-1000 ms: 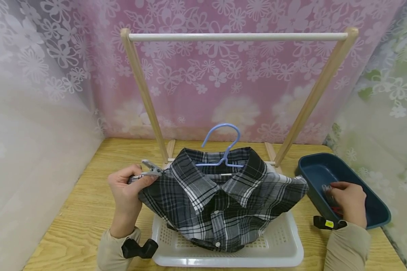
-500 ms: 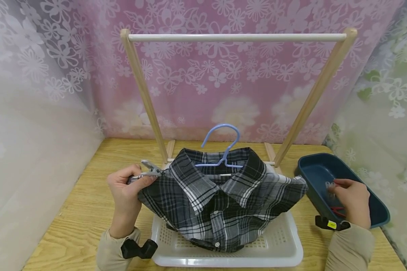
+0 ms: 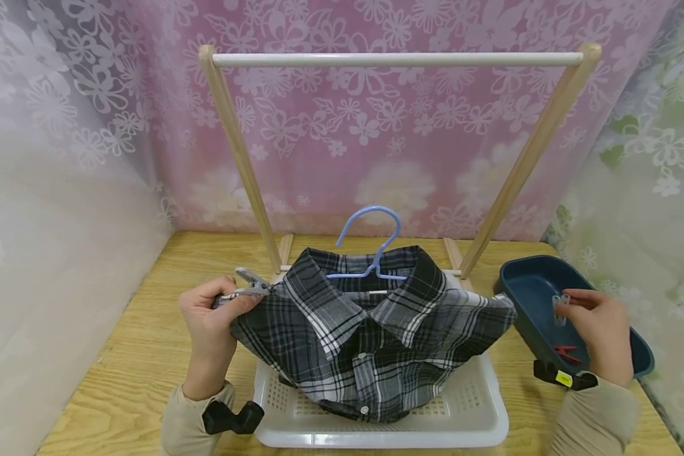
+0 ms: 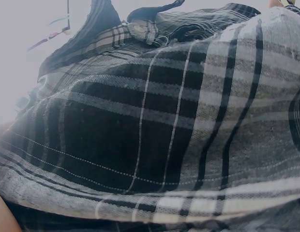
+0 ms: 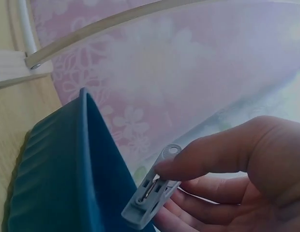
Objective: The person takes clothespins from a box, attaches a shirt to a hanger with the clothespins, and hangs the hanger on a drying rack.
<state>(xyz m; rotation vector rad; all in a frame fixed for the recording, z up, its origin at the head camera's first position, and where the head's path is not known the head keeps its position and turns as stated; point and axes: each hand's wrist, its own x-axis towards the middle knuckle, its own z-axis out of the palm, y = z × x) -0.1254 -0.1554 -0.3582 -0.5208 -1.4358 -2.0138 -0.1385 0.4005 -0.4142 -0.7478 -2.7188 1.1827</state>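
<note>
A black, grey and white plaid shirt [image 3: 342,342] hangs on a blue hanger [image 3: 384,253] whose hook rises from the collar. At the shirt's left shoulder, my left hand [image 3: 211,316] grips the cloth beside a grey clothespin [image 3: 253,284] clipped there. In the left wrist view the shirt cloth [image 4: 121,140] fills most of the frame, hiding those fingers. Over the dark blue bin [image 3: 524,266], my right hand [image 3: 601,329] pinches a grey clothespin [image 5: 152,191] between thumb and fingers. A red clothespin [image 3: 567,353] lies in the bin below that hand.
Beneath the shirt is a white perforated basket [image 3: 387,439]. Behind it stands a wooden rack with a white top rail [image 3: 399,59]. Floral curtains [image 3: 330,183] close off the back and sides of the wooden table [image 3: 137,354].
My right hand has drawn slightly back to the right with the grey clothespin, baring more of the red one in the bin. My left hand and the shirt have stayed nearly still.
</note>
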